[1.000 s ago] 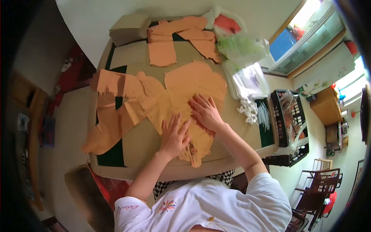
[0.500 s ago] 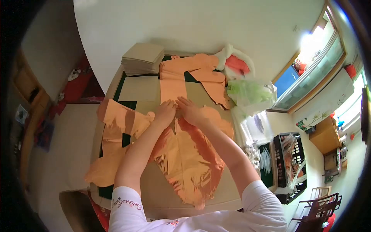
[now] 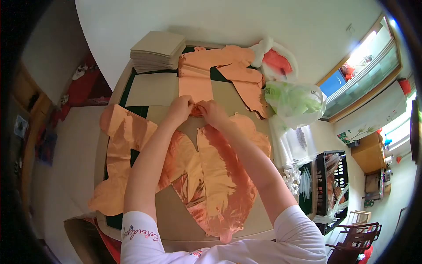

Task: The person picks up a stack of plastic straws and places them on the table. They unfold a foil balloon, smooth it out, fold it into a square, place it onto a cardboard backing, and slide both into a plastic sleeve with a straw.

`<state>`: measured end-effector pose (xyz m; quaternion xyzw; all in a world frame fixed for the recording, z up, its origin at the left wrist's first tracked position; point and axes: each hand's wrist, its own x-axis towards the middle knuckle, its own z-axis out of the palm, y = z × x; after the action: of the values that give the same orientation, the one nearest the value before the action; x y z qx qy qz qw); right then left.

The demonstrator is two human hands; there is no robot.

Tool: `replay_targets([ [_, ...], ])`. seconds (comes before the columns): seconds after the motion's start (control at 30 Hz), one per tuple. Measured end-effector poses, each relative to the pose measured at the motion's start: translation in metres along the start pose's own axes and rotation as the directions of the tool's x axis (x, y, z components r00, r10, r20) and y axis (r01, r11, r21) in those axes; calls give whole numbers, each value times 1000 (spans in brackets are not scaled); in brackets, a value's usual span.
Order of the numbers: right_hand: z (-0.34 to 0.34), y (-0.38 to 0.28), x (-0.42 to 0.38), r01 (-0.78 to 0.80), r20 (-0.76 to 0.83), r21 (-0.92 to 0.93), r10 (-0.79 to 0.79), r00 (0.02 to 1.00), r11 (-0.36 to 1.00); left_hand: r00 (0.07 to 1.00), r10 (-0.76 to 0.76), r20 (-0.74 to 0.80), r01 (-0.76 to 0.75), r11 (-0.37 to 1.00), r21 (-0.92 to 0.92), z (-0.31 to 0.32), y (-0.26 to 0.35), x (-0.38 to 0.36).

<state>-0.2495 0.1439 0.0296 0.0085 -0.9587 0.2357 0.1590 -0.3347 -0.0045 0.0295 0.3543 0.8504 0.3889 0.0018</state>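
My left hand and my right hand meet over the middle of the table, fingers closed on a small shiny orange foil piece between them. It looks like part of a flat foil balloon, but its full shape is hidden. A large heart-like foil balloon, uninflated and creased, lies below my hands. Left of it, partly under my left forearm, spreads another flat foil balloon with rounded ends. Beyond my hands lies a further flat foil balloon, curving to the right.
A stack of grey-brown cardboard sheets stands at the back left, with one sheet in front. At the right are a red and white plush item, a plastic bag with green contents, clear bags and a black crate.
My hands have drawn together and lifted slightly, and the orange foil piece now shows between the fingers. The view has shifted a little.
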Motion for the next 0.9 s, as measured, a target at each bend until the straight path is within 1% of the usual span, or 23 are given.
replay_targets([
  [0.07,2,2,3,-58,10,-11,58,998,998,999,-20,-27,23,995,98,-3,13,-4],
  [0.1,6,7,5,-134,-85,125,146,986,983,996,6,-92,10,985,173,0,17,-7],
  [0.17,20,22,11,-231,-230,406,343,911,884,974,74,-215,0,946,325,2,24,-14],
  [0.27,25,44,23,-251,-237,661,515,824,707,947,229,-223,-115,895,430,-5,28,-20],
  [0.3,20,42,21,-292,-218,608,508,833,738,958,265,-112,-196,886,420,-7,29,-24],
  [0.37,11,38,21,-363,-178,491,499,848,792,936,336,110,-352,859,373,-12,29,-31],
  [0.47,4,28,19,-333,-186,478,464,866,813,863,495,105,-455,668,589,-4,19,-31],
  [0.57,8,29,20,-286,-180,476,411,894,832,881,466,84,-431,716,549,-7,27,-29],
  [0.67,7,29,20,-262,-199,421,370,907,868,831,553,64,-487,666,564,-10,39,-26],
  [0.77,-4,15,18,-296,-150,406,383,911,864,835,516,190,-494,551,672,-13,32,-20],
  [0.87,1,21,21,-293,-130,366,361,924,883,910,387,146,-392,695,603,-5,17,-15],
  [0.9,4,23,21,-282,-145,359,351,925,890,942,322,94,-321,788,525,-6,20,-15],
])
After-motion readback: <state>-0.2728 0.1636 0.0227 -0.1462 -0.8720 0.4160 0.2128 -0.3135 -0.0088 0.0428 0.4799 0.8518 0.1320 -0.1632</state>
